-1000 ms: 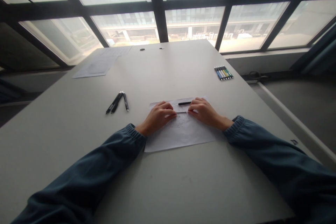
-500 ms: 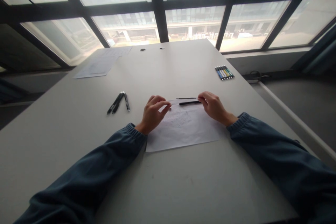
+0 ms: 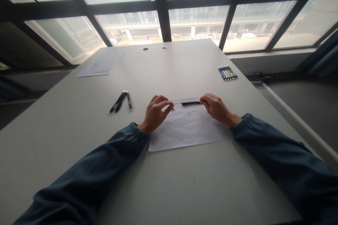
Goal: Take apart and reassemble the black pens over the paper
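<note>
My left hand (image 3: 156, 112) is closed in a pinch on a tiny thin piece that looks like a pen spring (image 3: 175, 103). My right hand (image 3: 217, 108) pinches the end of a thin pen refill (image 3: 180, 103), whose tip points left and meets the piece at my left fingertips. Just under the refill lies a black pen barrel (image 3: 191, 103), partly overlapped by it and by my right fingers. Both hands are over a white sheet of paper (image 3: 185, 137) with faint marks. A small pen part (image 3: 173, 108) shows below my left fingertips.
Several black pens (image 3: 120, 102) lie on the white table (image 3: 169, 182) to the left. A row of coloured pens (image 3: 228, 72) sits at the right edge. More paper sheets (image 3: 99, 66) lie at the far left, near the windows.
My right hand has lowered the refill slightly and brought its tip left to the piece in my left fingers. My left hand keeps its pinch. The view has shifted a little.
</note>
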{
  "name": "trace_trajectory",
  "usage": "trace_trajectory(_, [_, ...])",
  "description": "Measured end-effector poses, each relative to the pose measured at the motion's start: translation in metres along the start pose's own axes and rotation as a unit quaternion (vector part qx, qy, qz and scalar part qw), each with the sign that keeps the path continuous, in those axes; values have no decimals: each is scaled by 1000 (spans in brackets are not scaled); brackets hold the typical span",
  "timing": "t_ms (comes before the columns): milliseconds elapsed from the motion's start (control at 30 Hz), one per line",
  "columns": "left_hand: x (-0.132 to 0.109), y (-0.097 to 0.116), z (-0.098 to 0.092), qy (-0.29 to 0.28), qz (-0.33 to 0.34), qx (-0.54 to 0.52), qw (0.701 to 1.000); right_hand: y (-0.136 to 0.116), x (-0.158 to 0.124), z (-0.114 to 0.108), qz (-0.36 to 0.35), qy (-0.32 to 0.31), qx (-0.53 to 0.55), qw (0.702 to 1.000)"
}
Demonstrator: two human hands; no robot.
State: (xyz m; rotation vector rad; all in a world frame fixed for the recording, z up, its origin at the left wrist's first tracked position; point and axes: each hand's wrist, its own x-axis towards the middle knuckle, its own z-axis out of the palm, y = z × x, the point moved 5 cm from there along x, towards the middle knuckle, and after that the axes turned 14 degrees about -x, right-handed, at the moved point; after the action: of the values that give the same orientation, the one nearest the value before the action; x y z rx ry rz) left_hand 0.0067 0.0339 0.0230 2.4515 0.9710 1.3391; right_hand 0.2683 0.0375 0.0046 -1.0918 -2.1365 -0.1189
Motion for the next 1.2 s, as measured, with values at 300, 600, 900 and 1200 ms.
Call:
trace_trajectory(300, [-1,1,3,-17,2,-6,1000,-4,0,0,-26,-13,-3,1000])
trace_trajectory(600, [0,8,7,-49,26,-5,998,-18,1,1,-63,-34,29,997])
trace_trajectory(900, [2,12,9,-70,32,-26,997,-27,0,4,-62,-44,18,997])
trace_trajectory(1200, [1,9,8,-55,0,-48,997,-26,0,2,-45,-42,27,998])
